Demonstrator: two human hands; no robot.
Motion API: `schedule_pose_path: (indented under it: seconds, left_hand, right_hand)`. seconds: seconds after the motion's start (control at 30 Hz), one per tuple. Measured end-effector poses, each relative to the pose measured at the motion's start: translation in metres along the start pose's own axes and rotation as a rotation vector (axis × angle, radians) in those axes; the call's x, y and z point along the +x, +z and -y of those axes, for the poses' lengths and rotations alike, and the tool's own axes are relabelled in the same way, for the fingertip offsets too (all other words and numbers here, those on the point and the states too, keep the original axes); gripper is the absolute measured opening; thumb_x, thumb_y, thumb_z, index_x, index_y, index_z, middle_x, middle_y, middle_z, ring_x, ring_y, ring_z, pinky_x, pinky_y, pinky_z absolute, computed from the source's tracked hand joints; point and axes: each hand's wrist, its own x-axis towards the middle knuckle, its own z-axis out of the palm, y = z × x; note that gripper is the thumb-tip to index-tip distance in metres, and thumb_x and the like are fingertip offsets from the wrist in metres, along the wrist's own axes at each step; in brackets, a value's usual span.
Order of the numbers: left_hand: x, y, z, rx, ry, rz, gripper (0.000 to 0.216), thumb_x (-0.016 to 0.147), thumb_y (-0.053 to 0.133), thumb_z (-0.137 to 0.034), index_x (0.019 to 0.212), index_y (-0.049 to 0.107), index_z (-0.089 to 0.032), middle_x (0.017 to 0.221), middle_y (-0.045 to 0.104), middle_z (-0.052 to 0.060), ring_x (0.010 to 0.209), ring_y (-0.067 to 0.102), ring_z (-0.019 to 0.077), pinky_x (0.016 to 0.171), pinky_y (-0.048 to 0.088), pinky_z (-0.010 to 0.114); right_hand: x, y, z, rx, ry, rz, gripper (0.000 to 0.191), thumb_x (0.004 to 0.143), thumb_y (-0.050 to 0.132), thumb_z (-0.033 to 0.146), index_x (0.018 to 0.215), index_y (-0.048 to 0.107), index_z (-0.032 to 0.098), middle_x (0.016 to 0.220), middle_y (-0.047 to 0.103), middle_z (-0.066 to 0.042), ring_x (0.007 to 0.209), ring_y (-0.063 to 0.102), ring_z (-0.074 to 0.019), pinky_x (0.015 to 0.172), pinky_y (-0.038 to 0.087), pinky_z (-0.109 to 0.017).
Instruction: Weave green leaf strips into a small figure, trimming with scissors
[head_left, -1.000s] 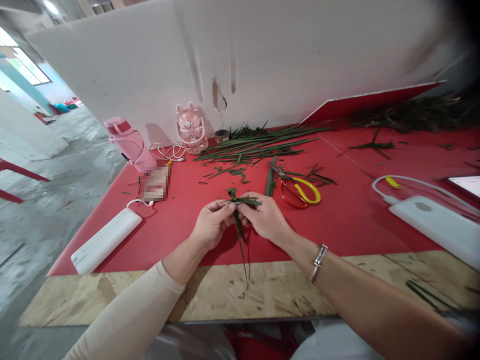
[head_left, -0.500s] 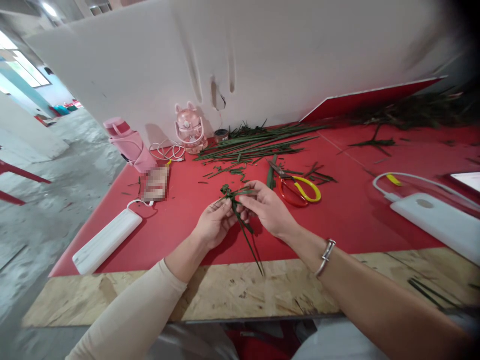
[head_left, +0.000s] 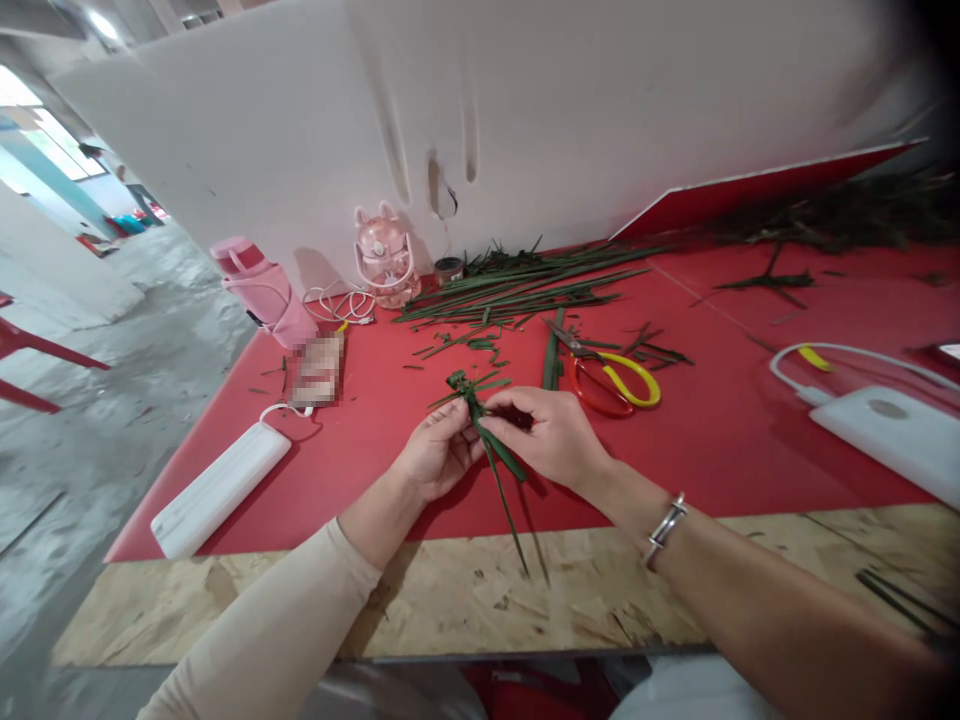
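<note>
Between my hands is a small woven figure of green leaf strips (head_left: 504, 455), with a knotted top, short strips sticking out sideways and long tails hanging toward me. My left hand (head_left: 436, 452) is closed on its middle, thumb on top. From the right, my right hand (head_left: 551, 432) pinches the figure just below its knotted part, beside the broad strip. Scissors (head_left: 611, 382) with one red and one yellow handle lie to the right of my right hand, their blades slightly apart. A flat leaf piece (head_left: 552, 360) rests beside the blades.
Long green leaf strips (head_left: 525, 288) lie in a pile along the back of the red tabletop (head_left: 360, 450). A pink bottle (head_left: 262, 290) and a clear pink cup (head_left: 386, 260) stand at back left. White power banks (head_left: 221, 490) with cables lie on both sides. Scraps are scattered around.
My right hand has shifted from the side strips down to the figure's lower part, with its fingers now lower. The left hand keeps its hold. The view has moved slightly.
</note>
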Motion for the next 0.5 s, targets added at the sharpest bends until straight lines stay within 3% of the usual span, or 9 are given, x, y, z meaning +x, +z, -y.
schedule_pose_path:
  seconds: [0.27,0.5]
  left_hand:
    - [0.0,0.005,0.002,0.068,-0.011,-0.026,0.016,0.066,0.071,-0.021,0.066,0.058,-0.013,0.052,0.052,-0.004,0.049,0.05,0.0053,0.051,0.043,0.017]
    - [-0.001,0.011,0.004,0.077,0.034,-0.061,0.015,0.065,0.071,-0.021,0.066,0.058,-0.013,0.053,0.053,-0.004,0.047,0.049,0.0053,0.049,0.041,0.017]
  right_hand:
    - [0.001,-0.002,0.001,-0.028,-0.029,-0.001,0.013,0.083,0.051,0.019,0.081,0.064,0.019,0.071,0.066,0.0,0.062,0.06,-0.0102,0.059,0.043,-0.019]
    - [0.0,0.007,-0.002,0.211,0.14,-0.087,0.01,0.082,0.052,0.023,0.081,0.061,0.019,0.068,0.063,0.001,0.061,0.058,-0.0108,0.058,0.044,-0.021]
